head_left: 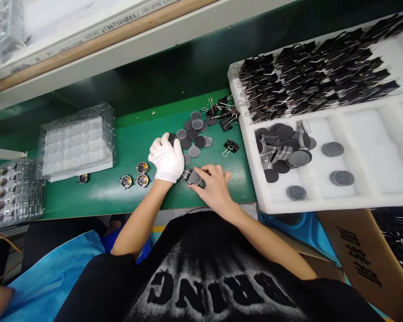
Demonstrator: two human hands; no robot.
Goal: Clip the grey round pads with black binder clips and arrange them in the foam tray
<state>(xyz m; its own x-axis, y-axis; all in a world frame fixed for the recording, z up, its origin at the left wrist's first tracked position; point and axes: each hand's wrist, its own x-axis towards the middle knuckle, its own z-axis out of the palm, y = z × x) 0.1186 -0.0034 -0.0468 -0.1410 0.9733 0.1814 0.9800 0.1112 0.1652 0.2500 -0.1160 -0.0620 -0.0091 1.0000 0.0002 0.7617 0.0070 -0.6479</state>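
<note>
Pinched dark disc (195,178) between thumb and fingers of bare right hand (215,184), near front edge of green table (242,188), just beside black clip (186,173). Held gloved left hand (166,157), fingers bent, by loose discs (191,134); could not tell if closed on 1.

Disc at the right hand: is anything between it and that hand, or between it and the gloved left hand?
Nothing visible separates the disc from the right hand. Toward the left hand, what looks like a black clip sits beside the disc.
</note>
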